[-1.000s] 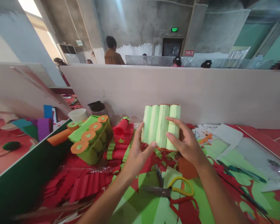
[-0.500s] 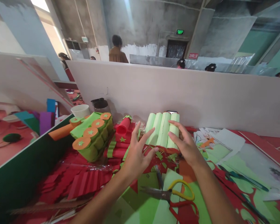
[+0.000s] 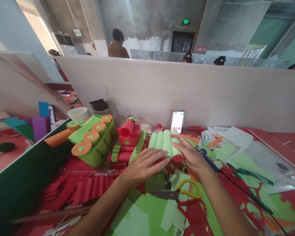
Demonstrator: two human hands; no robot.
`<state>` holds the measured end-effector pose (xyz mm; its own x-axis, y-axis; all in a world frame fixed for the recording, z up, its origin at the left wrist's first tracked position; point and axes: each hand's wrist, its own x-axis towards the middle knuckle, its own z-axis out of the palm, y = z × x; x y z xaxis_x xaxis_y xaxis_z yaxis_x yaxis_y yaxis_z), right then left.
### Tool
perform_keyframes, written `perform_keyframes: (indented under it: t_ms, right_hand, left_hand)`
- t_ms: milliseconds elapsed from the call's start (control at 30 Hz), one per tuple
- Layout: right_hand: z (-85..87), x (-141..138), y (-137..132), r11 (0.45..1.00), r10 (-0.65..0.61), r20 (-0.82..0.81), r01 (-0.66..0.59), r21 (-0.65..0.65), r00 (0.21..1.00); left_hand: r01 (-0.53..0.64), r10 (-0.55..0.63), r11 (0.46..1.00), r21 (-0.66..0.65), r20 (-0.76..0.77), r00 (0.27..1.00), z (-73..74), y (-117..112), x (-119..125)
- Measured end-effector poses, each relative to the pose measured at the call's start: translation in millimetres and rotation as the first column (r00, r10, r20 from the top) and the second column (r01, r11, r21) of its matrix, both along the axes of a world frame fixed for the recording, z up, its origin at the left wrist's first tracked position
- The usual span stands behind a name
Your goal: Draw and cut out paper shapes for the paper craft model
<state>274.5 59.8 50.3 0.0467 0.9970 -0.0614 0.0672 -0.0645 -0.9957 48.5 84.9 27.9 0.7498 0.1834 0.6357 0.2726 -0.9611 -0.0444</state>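
Observation:
Several light green paper rolls (image 3: 163, 141) lie side by side as a block, with a red round end (image 3: 178, 158) showing on the right-hand roll. My left hand (image 3: 147, 164) stretches its fingers flat across the near ends of the rolls, hiding part of them. Along the right side, my right hand (image 3: 190, 152) rests its outstretched fingers on the rightmost roll, without wrapping round it. Just nearer to me, scissors (image 3: 172, 194) with one yellow and one red handle lie on green sheets.
To the left stand a red rolled-paper model (image 3: 127, 142) and a green one with orange ends (image 3: 93, 141). A lit phone (image 3: 178, 121) leans against the white partition (image 3: 142, 88). At right lie a blue glue gun (image 3: 208, 160), its cord, green-handled scissors (image 3: 253, 173) and paper scraps.
The light green rolls have come down and nearer, uncovering the phone and the red end. Both hands, spread before, now rest against the rolls. My view has shifted slightly.

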Motion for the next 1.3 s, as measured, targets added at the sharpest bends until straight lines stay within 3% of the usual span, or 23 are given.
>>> perform_keyframes:
  t_ms: [233,467,533,633,733,800,867,933,967,1100,1200,1300]
  right_hand:
    - [-7.5,-3.1,-4.8,0.992,0.002,-0.296,-0.039,-0.118,0.955]
    - [-7.3,-15.0,-7.7,0.993,0.004,-0.357,-0.045,-0.107,0.934]
    - [-3.2,-13.0,-11.4,0.99,0.052,-0.305,-0.09,-0.109,0.951]
    - [8.7,5.7,-20.5,0.979,0.128,-0.085,-0.14,-0.145,0.988]
    - [18.5,43.5,-32.2,0.989,0.07,0.22,-0.039,-0.141,0.973]
    - [16.6,73.0,-38.5,0.993,-0.02,0.491,0.076,-0.095,0.871]
    - [6.3,99.5,-41.7,0.983,-0.106,0.765,0.181,-0.015,0.635]
    - [-9.6,119.7,-41.1,0.972,-0.101,0.892,0.234,-0.005,0.44]
    - [-17.9,127.3,-39.5,0.97,-0.075,0.917,0.243,-0.024,0.392]
    - [-39.6,145.7,-28.4,0.98,0.101,0.904,0.118,-0.163,0.415]
    - [-38.9,152.8,-22.4,0.978,0.164,0.839,0.026,-0.207,0.52]
    - [-29.2,156.1,-22.5,0.981,0.137,0.743,0.015,-0.193,0.655]
  left_hand:
    - [-0.039,0.037,0.999,-0.033,-0.062,0.997,-9.1,0.4,0.6]
    - [-0.054,0.054,0.998,0.013,-0.006,0.998,-7.0,2.0,-6.8]
    - [-0.048,0.048,0.998,0.027,0.003,0.999,-5.6,2.6,-7.9]
    - [-0.048,0.048,0.999,0.025,-0.001,0.999,-4.4,4.3,-8.5]
    - [-0.026,0.027,0.999,0.026,-0.031,0.999,-4.8,6.1,-8.7]
    - [-0.021,0.022,0.999,0.031,-0.048,0.999,-5.1,6.6,-8.9]
    - [-0.023,0.025,0.999,0.033,-0.052,0.998,-5.0,6.5,-9.5]
    - [-0.023,0.025,0.999,0.03,-0.059,0.998,-4.9,6.6,-10.4]
    - [-0.022,0.024,0.999,0.032,-0.06,0.998,-5.0,7.0,-11.0]
    - [-0.006,0.013,0.996,0.088,-0.074,0.997,-6.7,10.7,-13.3]
    - [-0.002,0.012,0.993,0.116,-0.093,0.996,-7.8,13.4,-14.5]
    - [-0.01,0.019,0.994,0.11,-0.089,0.996,-7.3,14.2,-14.6]
